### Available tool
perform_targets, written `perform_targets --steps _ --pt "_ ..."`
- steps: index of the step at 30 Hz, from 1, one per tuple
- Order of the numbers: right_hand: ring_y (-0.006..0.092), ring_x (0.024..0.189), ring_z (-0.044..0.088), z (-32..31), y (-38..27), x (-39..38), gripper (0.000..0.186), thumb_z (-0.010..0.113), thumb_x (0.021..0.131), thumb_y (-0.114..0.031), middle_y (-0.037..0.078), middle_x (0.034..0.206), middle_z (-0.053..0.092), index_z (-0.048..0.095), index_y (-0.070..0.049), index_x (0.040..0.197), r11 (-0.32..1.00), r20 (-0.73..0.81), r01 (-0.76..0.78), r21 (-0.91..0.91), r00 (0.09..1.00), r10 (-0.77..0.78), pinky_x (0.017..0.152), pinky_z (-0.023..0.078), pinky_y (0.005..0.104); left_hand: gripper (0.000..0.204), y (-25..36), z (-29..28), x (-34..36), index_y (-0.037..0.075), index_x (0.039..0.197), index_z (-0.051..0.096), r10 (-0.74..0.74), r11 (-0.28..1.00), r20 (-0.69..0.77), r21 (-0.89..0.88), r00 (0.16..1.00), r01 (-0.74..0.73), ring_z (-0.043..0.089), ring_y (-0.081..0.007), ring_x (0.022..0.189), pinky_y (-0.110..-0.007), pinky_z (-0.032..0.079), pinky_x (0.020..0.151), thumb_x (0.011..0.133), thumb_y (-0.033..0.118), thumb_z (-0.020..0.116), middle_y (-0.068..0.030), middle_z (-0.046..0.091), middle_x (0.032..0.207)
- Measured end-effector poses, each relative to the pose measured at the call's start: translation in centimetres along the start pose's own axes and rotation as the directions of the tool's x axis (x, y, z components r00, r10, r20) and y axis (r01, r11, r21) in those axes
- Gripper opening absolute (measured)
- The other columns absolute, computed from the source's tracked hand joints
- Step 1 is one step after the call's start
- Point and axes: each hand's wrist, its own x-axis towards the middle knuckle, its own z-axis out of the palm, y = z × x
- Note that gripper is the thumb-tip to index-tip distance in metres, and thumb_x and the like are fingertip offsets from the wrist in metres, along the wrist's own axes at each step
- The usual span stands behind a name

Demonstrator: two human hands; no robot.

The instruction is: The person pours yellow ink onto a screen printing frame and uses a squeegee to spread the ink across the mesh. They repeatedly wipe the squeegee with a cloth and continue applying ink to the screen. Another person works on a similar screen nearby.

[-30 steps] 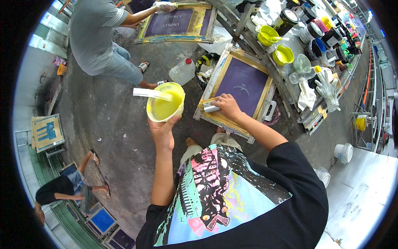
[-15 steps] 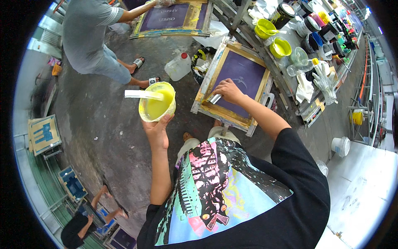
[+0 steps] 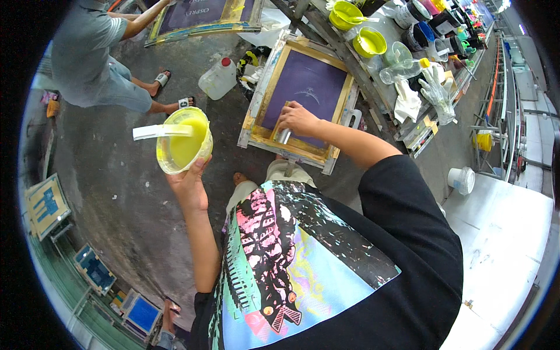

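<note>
My left hand (image 3: 186, 186) is closed round a translucent tub (image 3: 165, 153) of pale yellow ink (image 3: 188, 150), held up left of the screen frame, with a white flat stick (image 3: 150, 133) lying across its rim into the ink. My right hand (image 3: 294, 116) grips a squeegee (image 3: 283, 136) with a silver metal body, resting low on the left side of a purple mesh screen (image 3: 318, 76). The screen has a wooden frame (image 3: 262, 84) with tape along its inner edges and a faint pale design in the mesh. The squeegee's edge against the mesh is partly hidden by my fingers.
A co-worker (image 3: 93, 64) in grey stands upper left beside another screen (image 3: 198, 14). A white jug (image 3: 217, 81) is on the floor. The bench (image 3: 332, 49) at right holds yellow bowls (image 3: 370, 42), several pots and gloves (image 3: 434, 93). Screens (image 3: 49, 207) and another person's leg (image 3: 169, 315) are lower left.
My view has shifted, so surroundings sit higher and further left. My left hand and tub moved leftward in the picture. My right hand turned the squeegee more upright on the screen.
</note>
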Motion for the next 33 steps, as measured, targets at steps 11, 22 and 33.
perform_targets --steps 11,22,33 --pt "0.0203 0.119 0.056 -1.8 -0.3 -13.4 0.034 0.071 0.076 -0.009 -0.009 0.114 0.071 0.077 -0.029 0.103 0.994 0.213 -0.081 0.075 0.975 0.063 0.105 0.038 0.0436 0.083 -0.6 -0.4 0.0 0.013 0.157 0.035 -0.026 1.000 -0.027 -0.013 0.999 0.025 0.061 -0.0295 0.126 -0.043 0.062 0.094 0.086 -0.009 0.072 -0.0122 0.054 0.146" --pt "0.0187 0.113 0.057 -3.0 -0.7 -15.9 0.029 0.076 0.073 -0.016 -0.010 0.105 0.071 0.078 -0.027 0.099 0.995 0.340 -0.074 -0.069 0.936 0.093 0.101 0.041 0.0417 0.080 -0.2 -0.5 -0.3 0.013 0.156 0.035 -0.034 0.999 -0.045 0.005 0.998 0.034 0.060 -0.0304 0.129 -0.045 0.061 0.097 0.088 -0.006 0.073 -0.0136 0.052 0.147" --pt "0.0272 0.103 0.073 2.3 1.5 -3.1 0.024 0.073 0.076 -0.019 0.007 0.106 0.077 0.081 -0.014 0.098 0.983 0.780 -0.069 -0.172 0.599 0.179 0.084 0.049 0.0466 0.078 -0.3 -1.5 -0.5 0.012 0.154 0.038 -0.023 1.000 -0.026 0.004 0.999 0.023 0.063 -0.0294 0.124 -0.044 0.061 0.095 0.087 -0.007 0.074 -0.0121 0.057 0.143"
